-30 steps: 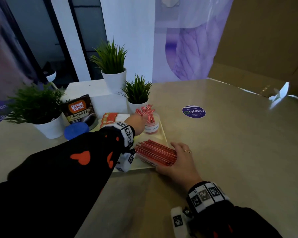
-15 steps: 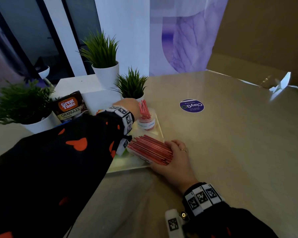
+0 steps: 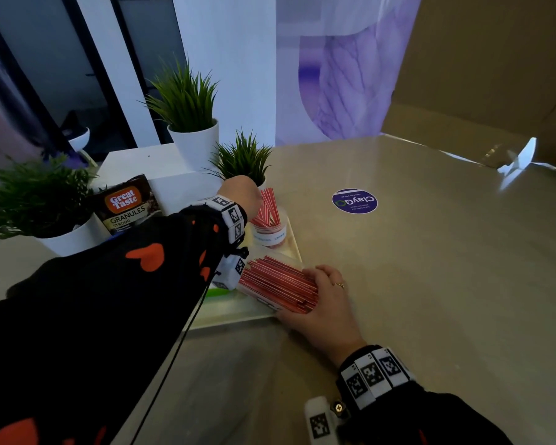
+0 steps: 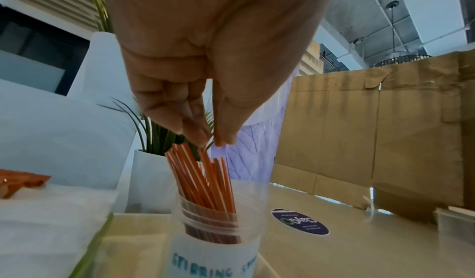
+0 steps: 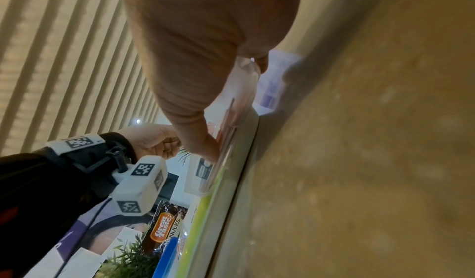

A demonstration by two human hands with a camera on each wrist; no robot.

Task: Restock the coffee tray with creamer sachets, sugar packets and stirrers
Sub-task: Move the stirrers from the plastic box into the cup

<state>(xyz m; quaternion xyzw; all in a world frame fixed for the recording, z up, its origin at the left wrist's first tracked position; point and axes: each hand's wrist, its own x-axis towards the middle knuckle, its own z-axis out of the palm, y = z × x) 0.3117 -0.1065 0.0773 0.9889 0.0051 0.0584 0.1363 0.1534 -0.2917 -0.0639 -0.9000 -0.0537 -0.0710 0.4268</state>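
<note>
Beige counter, plants behind. I've got my left hand (image 4: 205, 91), fingertips pinched together w/ nothing between, right over the stirrers (image 4: 203, 180) upright in the cup (image 4: 216, 239). My right hand (image 3: 321, 300) clamps the stirrer box (image 3: 276, 284), long axis pointing toward lower right, on the tray (image 3: 235, 313).

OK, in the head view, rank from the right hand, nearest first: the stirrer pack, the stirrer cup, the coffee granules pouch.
From the right hand:
1. Stirrer pack, under its fingers, on the tray's near right corner.
2. Stirrer cup, farther back on the tray.
3. Coffee granules pouch, far left, behind the left sleeve.
</note>
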